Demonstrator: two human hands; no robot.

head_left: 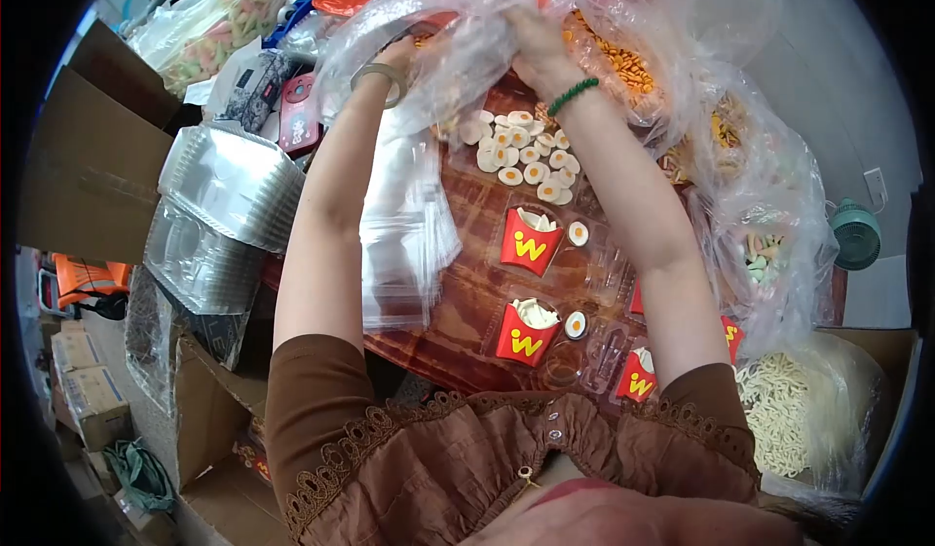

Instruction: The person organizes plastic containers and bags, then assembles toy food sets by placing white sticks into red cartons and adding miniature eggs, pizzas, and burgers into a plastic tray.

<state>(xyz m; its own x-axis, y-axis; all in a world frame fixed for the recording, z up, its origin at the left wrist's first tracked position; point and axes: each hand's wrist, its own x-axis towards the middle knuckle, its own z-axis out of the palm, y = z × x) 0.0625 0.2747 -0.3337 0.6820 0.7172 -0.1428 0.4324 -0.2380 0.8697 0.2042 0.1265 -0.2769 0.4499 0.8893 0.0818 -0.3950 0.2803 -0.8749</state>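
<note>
A large clear plastic bag (438, 5) lies at the far side of the table. My right hand (534, 44), with a green bead bracelet at the wrist, grips the bag's edge. My left hand (397, 54), wearing a bangle, reaches into the bag's mouth; its fingers are hidden. Just below the bag is a pile of small fried-egg pieces (521, 153). Nearer to me, two red fry boxes (527, 245) with yellow marks stand in clear trays, filled with pale sticks, each beside a halved-egg piece (577, 233).
Flat clear bags (404, 244) and stacked clear clamshell containers (209, 215) lie at left. Bags of orange pieces (623, 64) and mixed pieces (765, 249) line the right, above a bag of pale twists (776, 414). A cardboard box (209, 439) stands lower left.
</note>
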